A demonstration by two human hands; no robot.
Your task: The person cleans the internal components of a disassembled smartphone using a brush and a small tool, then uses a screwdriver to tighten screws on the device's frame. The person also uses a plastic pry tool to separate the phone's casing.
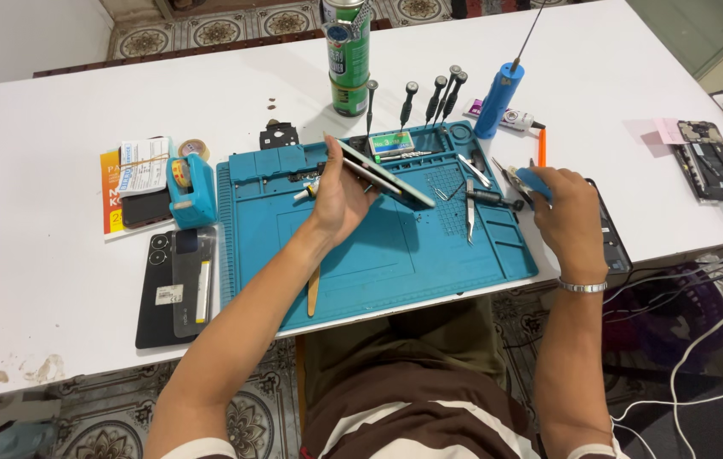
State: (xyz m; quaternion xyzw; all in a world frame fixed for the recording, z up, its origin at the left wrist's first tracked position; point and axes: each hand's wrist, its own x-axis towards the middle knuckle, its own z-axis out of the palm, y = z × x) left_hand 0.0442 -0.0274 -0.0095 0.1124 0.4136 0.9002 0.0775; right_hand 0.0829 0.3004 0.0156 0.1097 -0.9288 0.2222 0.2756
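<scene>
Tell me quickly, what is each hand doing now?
Left hand: closed on a phone, held above the blue mat.
Right hand: closed on blue-handled pliers.

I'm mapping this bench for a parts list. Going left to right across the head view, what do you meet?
Orange booklet → blue tape dispenser → left hand holding a phone → tweezers → right hand holding blue-handled pliers → opened phone.

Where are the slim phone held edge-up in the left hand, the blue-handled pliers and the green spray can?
Slim phone (383, 174), head view: middle of its long edge.
Blue-handled pliers (534, 181), head view: blue grip above the right hand.
Green spray can (349, 64), head view: label mid-body.
</scene>
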